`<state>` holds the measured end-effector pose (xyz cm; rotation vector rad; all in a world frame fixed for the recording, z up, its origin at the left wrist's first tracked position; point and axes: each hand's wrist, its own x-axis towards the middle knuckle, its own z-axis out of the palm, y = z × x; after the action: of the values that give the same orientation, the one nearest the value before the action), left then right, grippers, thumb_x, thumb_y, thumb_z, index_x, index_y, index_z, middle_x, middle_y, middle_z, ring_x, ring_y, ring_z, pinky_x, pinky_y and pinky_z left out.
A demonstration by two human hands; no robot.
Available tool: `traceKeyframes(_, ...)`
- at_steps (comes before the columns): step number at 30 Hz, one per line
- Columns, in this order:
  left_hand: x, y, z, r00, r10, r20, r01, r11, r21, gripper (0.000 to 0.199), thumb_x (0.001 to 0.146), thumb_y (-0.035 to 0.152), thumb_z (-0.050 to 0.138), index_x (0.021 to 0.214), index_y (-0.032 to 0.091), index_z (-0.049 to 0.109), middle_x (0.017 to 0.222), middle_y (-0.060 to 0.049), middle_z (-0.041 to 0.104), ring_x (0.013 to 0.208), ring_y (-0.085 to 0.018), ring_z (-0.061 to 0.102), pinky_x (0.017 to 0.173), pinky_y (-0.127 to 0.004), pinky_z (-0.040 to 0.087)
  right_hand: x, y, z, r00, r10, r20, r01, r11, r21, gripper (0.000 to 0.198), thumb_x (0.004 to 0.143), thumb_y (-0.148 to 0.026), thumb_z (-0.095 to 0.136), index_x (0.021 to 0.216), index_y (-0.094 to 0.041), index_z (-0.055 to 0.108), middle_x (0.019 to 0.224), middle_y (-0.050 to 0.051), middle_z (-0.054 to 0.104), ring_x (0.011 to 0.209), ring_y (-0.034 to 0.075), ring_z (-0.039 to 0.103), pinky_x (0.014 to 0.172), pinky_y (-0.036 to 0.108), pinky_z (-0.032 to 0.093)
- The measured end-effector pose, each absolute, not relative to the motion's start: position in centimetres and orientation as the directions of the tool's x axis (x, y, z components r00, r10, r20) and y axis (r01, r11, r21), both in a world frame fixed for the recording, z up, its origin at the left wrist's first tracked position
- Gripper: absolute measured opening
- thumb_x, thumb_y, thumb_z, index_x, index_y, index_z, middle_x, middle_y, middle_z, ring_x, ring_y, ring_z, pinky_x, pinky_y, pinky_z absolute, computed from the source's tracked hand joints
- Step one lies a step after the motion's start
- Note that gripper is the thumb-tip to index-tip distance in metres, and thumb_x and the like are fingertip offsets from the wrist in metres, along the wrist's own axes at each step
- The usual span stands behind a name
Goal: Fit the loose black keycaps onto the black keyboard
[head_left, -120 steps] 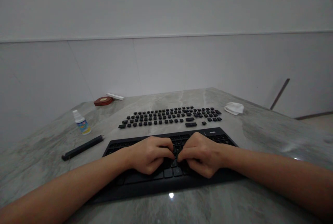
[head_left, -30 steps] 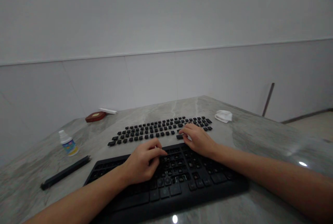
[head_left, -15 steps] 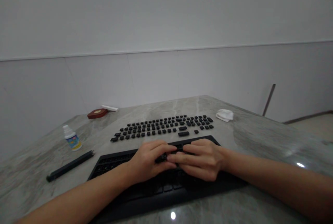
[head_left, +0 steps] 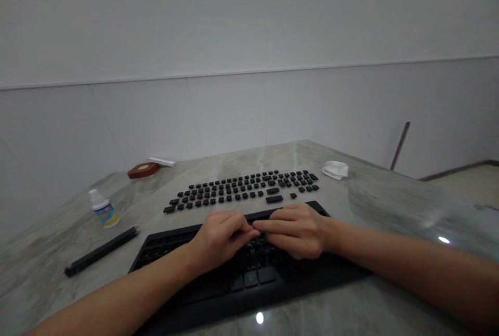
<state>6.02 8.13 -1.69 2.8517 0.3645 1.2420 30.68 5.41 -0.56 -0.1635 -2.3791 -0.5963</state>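
A black keyboard (head_left: 234, 302) lies on the table in front of me, with both my hands over its middle. My left hand (head_left: 220, 237) is closed in a pinch, its thumb and forefinger together above the keys. Against those fingertips rest the forefinger and thumb of my right hand (head_left: 298, 229), its other fingers bunched. Whatever is between the fingertips is hidden or too small to make out. Small pale details show in the keyboard just below them. Beyond the keyboard, many loose black keycaps are laid out in rows, with a wide keycap (head_left: 275, 199) at the near side.
To the left stand a white bottle with a blue-yellow label (head_left: 106, 213) and a long dark bar (head_left: 101, 252). A red-brown box (head_left: 143, 170) and a white strip (head_left: 161, 162) lie at the back left. A crumpled white cloth (head_left: 336, 169) sits at the right.
My left fingers have drawn together into a pinch, and my right hand has shifted slightly up and left. More of the keyboard's middle shows below the hands. The view has shifted slightly.
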Motion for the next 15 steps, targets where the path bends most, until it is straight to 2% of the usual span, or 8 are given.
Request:
traceKeyframes(2,6.1,8.5,-1.8,0.672,0.283,0.684,0.275,-0.953,0.125,0.032,0.103,0.032,0.054,0.075,0.017,0.056,0.058,0.004,0.054,0.048,-0.009,0.049,0.048,-0.020,0.040,31.0,6.1,-1.0,-0.703,0.059,0.709,0.372,0.880,0.295,0.022,0.088,-0.009,0.052,0.086,-0.022,0.070,0.099,0.005,0.077,0.065,0.016,0.061,0.053,0.029,0.047)
traceKeyframes(4,6.2,8.7,-1.8,0.680,0.315,0.663,0.302,-0.943,0.138,0.031,0.102,0.031,0.053,0.075,0.017,0.058,0.058,0.004,0.054,0.048,-0.009,0.048,0.048,-0.020,0.040,31.2,6.9,-1.4,-0.628,0.241,0.740,0.549,0.811,0.202,0.026,0.087,-0.005,0.050,0.093,-0.020,0.072,0.097,0.007,0.076,0.075,0.019,0.062,0.063,0.031,0.051)
traceKeyframes(6,6.2,8.7,-1.7,0.686,0.336,0.645,0.324,-0.935,0.143,0.031,0.102,0.030,0.053,0.074,0.017,0.059,0.057,0.004,0.054,0.048,-0.009,0.048,0.048,-0.020,0.040,31.2,7.7,-1.8,-0.545,0.457,0.703,0.719,0.686,0.111,0.026,0.088,-0.005,0.051,0.094,-0.017,0.074,0.098,0.009,0.075,0.085,0.022,0.061,0.073,0.035,0.052)
traceKeyframes(8,6.2,8.7,-1.7,0.694,0.348,0.630,0.335,-0.931,0.145,0.031,0.101,0.030,0.052,0.074,0.017,0.059,0.058,0.004,0.055,0.048,-0.010,0.048,0.048,-0.020,0.039,31.3,8.4,-2.1,-0.482,0.602,0.636,0.809,0.584,0.060,0.023,0.090,-0.007,0.055,0.088,-0.017,0.076,0.095,0.010,0.076,0.087,0.024,0.059,0.077,0.036,0.051)
traceKeyframes(11,6.2,8.6,-1.7,0.705,0.358,0.612,0.341,-0.928,0.150,0.028,0.100,0.028,0.053,0.075,0.017,0.061,0.060,0.003,0.057,0.051,-0.010,0.050,0.050,-0.020,0.040,31.6,9.3,-2.5,-0.441,0.676,0.591,0.848,0.530,0.027,0.020,0.090,-0.011,0.061,0.080,-0.018,0.077,0.092,0.009,0.076,0.086,0.025,0.057,0.076,0.037,0.050)
traceKeyframes(15,6.2,8.7,-1.8,0.704,0.377,0.602,0.355,-0.921,0.161,0.025,0.098,0.026,0.053,0.076,0.017,0.061,0.063,0.002,0.059,0.054,-0.011,0.053,0.053,-0.021,0.042,32.1,10.1,-2.9,-0.399,0.737,0.545,0.878,0.479,-0.004,0.019,0.091,-0.015,0.063,0.083,-0.020,0.080,0.100,0.007,0.078,0.090,0.026,0.059,0.077,0.038,0.050)
